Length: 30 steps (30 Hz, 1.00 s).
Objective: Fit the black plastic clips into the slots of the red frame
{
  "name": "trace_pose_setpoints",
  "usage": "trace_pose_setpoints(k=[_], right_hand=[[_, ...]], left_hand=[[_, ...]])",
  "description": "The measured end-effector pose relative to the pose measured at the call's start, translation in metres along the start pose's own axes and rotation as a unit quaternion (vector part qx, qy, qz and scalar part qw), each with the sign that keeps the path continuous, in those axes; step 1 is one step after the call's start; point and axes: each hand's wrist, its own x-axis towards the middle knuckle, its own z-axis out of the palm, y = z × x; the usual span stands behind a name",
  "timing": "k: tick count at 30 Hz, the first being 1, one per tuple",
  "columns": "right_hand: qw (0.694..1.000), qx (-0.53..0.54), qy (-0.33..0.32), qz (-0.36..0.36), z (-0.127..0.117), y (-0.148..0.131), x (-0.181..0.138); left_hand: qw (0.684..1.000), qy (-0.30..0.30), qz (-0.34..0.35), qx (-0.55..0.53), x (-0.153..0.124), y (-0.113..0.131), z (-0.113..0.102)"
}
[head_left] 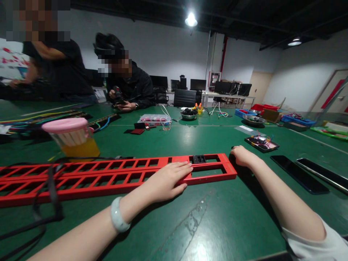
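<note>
A long red slotted frame point(163, 167) lies across the table from the left edge to the middle. My left hand point(170, 181) rests flat on it near its right part, fingers stretched out, with a pale bangle on the wrist. A small black part point(199, 159) sits in a slot of the frame, just beyond my left fingertips. Past the frame's right end, my right hand point(242, 156) is closed, its fingers curled downward. A bit of something dark shows at those fingers, too small to name.
On the green table point(217, 217), a pink-lidded jug point(73, 139) stands behind the frame, near a black strap point(53, 188). Two phones point(299, 174) and a small tray point(261, 143) lie right. A co-worker point(127, 83) leans over the far side, holding a dark tool.
</note>
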Motion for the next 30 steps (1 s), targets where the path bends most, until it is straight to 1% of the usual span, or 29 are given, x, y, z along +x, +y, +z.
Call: trace_pose_setpoints(k=[4,9,11,15,18,22,30], right_hand=[[1.0,-0.012,0.012,-0.002,0.004,0.004,0.003],[0.999,-0.015,0.053,0.002,0.003,0.004,0.001],[0.996,-0.005,0.092,-0.006,0.001,0.001,-0.001],[0.979,0.039,0.191,-0.053,-0.005,-0.005,-0.003],[0.969,0.061,0.225,-0.075,-0.007,-0.009,-0.002],[0.963,0.076,0.24,-0.097,-0.007,-0.015,-0.002],[0.957,0.091,0.247,-0.12,-0.008,-0.024,-0.004]], left_hand=[[1.0,0.0,-0.001,0.002,0.0,0.0,0.001],[1.0,-0.008,0.001,0.016,0.0,0.0,0.0],[1.0,-0.009,0.0,0.019,0.001,0.0,0.0],[1.0,-0.01,0.0,0.017,0.001,0.0,0.0],[1.0,-0.004,-0.001,0.012,0.001,0.0,0.001],[1.0,0.001,0.0,0.01,0.001,0.0,0.001],[1.0,0.012,0.007,-0.001,-0.001,0.0,0.001]])
